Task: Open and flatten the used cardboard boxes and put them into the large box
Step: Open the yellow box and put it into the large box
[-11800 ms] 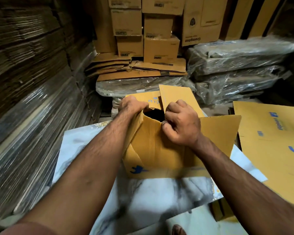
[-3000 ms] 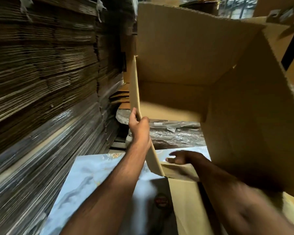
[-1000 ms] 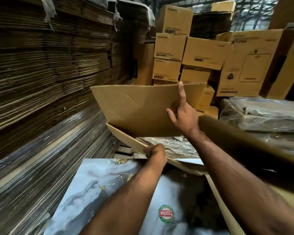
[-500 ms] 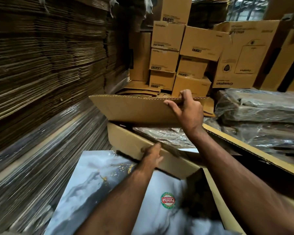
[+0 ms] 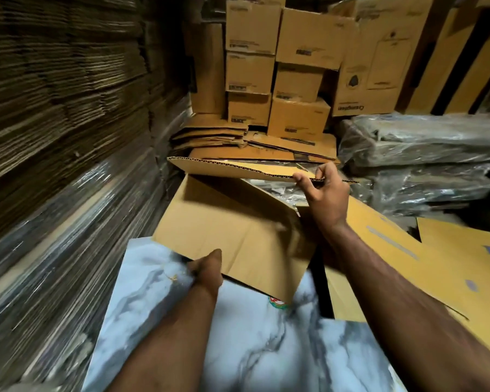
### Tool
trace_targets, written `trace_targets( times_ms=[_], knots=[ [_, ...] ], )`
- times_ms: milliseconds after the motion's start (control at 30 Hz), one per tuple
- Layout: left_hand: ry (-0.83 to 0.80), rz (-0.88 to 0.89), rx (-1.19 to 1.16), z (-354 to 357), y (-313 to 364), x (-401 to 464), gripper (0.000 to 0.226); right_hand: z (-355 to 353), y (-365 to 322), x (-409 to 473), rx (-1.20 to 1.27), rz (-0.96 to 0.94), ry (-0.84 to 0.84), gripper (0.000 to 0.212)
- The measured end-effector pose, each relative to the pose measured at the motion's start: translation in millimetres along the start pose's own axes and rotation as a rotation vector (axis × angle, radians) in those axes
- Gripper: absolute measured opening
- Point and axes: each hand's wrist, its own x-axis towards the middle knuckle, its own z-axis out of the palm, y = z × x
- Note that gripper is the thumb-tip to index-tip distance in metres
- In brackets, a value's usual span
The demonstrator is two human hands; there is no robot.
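The opened cardboard box [image 5: 232, 239] is held low over the marbled worktop [image 5: 260, 349]. Its far flap [image 5: 238, 166] is pinched by the right hand [image 5: 323, 190]. The near edge is gripped by the left hand [image 5: 207, 271], whose fingers are hidden beneath it. Surroundings are motion-blurred.

Both forearms are bare and reach forward from the bottom of the view. The left arm comes in from about 7 o'clock, wrist straight, and the left hand [image 5: 207, 268] sits just below centre; its thumb lies on top of a cardboard edge while the fingers are hidden beneath, so it grips that edge. The right arm enters from 4 o'clock and stretches farther out toward 1 o'clock. The right hand [image 5: 324, 190] is raised, thumb and curled fingers pinching a flap's edge.
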Motion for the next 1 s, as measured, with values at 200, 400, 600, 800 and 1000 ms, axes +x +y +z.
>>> trace_targets(
  times_ms=[200,400,600,800,1000],
  knots=[
    [-0.039,0.091,-0.167,2.9,-20.5,-28.0,0.064,-4.6,9.8,-28.6,0.008,0.080,-0.047,0.046],
    [-0.325,0.090,-0.038,27.0,-6.7,-90.8,0.004,-21.6,19.7,-59.0,-0.007,0.223,-0.112,0.022],
    [-0.473,0.078,-0.207,47.3,-28.6,-160.9,0.011,-74.7,47.1,-126.5,-0.104,0.390,-0.288,0.021],
    [-0.576,0.080,-0.301,41.6,-77.4,-225.0,0.011,-129.6,49.6,-160.3,-0.129,0.432,-0.390,0.026],
    [-0.289,0.052,-0.298,47.2,-74.2,-261.2,0.043,-165.1,42.4,-181.8,-0.157,0.442,-0.440,0.028]
  ],
)
